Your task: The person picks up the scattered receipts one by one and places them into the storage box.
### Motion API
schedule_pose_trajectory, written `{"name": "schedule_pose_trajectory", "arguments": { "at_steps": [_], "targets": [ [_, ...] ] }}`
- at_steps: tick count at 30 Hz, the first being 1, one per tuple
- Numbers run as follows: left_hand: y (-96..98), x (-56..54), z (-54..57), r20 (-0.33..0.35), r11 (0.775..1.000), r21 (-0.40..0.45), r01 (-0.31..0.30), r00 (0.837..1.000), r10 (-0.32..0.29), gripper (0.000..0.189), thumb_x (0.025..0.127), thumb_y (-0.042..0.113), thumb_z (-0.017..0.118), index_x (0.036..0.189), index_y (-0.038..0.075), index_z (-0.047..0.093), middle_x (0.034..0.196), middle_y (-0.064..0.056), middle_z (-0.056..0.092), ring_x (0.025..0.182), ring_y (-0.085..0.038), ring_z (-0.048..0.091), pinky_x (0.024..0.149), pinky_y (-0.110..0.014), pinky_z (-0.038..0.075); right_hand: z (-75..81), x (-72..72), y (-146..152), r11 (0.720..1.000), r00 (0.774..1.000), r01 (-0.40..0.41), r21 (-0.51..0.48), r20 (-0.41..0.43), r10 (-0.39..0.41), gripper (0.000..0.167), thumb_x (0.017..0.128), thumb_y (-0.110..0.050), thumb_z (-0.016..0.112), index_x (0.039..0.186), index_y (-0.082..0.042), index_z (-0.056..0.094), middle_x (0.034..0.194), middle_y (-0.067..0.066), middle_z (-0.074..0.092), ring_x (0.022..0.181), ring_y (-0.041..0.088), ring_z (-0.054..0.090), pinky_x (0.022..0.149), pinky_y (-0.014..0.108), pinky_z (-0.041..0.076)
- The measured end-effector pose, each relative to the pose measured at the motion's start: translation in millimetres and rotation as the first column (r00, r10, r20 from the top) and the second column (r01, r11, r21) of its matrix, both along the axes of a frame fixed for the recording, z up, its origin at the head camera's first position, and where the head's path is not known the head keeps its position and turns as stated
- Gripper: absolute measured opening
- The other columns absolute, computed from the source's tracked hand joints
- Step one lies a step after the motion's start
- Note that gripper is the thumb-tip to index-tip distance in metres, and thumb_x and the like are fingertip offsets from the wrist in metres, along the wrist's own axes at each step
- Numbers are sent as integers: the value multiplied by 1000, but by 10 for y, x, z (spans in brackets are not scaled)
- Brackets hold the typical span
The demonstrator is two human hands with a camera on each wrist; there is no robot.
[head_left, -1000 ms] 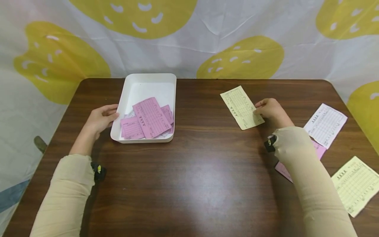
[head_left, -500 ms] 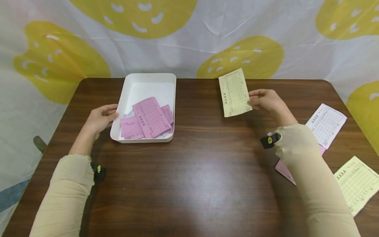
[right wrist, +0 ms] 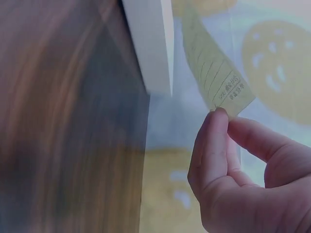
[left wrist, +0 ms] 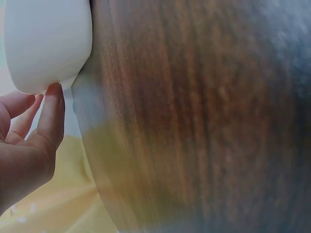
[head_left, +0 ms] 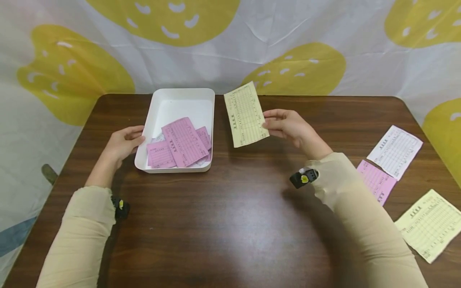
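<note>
In the head view, a white plastic tray [head_left: 176,98] stands at the back left with several pink slips [head_left: 185,142] in its near half. My left hand [head_left: 120,146] holds the tray's left side from outside. In the left wrist view, my left fingertips [left wrist: 54,92] touch its outer wall. My right hand [head_left: 289,126] pinches a pale yellow form [head_left: 246,114] by its lower right edge. The form is lifted off the table, tilted, just right of the tray. In the right wrist view, the right thumb [right wrist: 257,138] and fingers hold one corner of it.
At the table's right side lie a white form [head_left: 395,152], a pink form [head_left: 378,182] and another yellow form [head_left: 432,226]. The dark wooden table [head_left: 230,224] meets a fruit-patterned cloth [head_left: 223,68] at the back.
My right hand has raised the yellow form from the table and carried it left toward the tray. The left hand and tray stay put; the pink form at right is more exposed.
</note>
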State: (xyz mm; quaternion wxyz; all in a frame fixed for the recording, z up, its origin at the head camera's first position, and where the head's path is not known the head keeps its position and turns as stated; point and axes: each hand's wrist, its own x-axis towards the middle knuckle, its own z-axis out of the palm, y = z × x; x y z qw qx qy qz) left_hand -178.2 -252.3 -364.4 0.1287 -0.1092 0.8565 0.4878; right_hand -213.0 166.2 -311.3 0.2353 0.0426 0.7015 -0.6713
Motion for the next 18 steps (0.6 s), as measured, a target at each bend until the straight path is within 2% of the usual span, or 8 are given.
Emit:
{"name": "schedule_pose_trajectory", "arguments": {
  "at_steps": [4,7,12,18],
  "targets": [
    [-2,2,5,-9,1000,12,0,1000,0,52,101,18,46,149,5,32,144,-21,45,106,-6,52,76,-6,50,-52,45,-254,998,1000,-23,-61,12,24,43,92,9,50,134,8,41,79,-8,65,76,3,63,70,15,55],
    [-6,1,6,-16,1000,15,2,1000,-2,52,100,17,46,148,5,32,144,-21,45,106,-6,52,75,-4,49,-89,81,-436,997,999,-47,-61,-5,47,48,91,11,51,137,10,38,79,-8,64,76,2,62,71,16,55],
    [7,-10,4,-15,1000,4,2,1000,-2,51,101,18,46,148,5,32,144,-21,45,113,-13,51,76,-6,50,-149,126,-691,995,996,-83,-47,-24,82,47,89,11,54,134,10,43,78,-7,63,75,3,62,75,20,55],
    [18,-17,-5,-19,1000,-7,2,1000,-2,51,101,17,46,148,5,32,144,-21,45,111,-13,52,74,-6,49,-220,139,-936,991,994,-108,-78,-43,105,45,87,12,54,132,13,44,76,-7,63,72,3,61,70,17,54]
  ]
}}
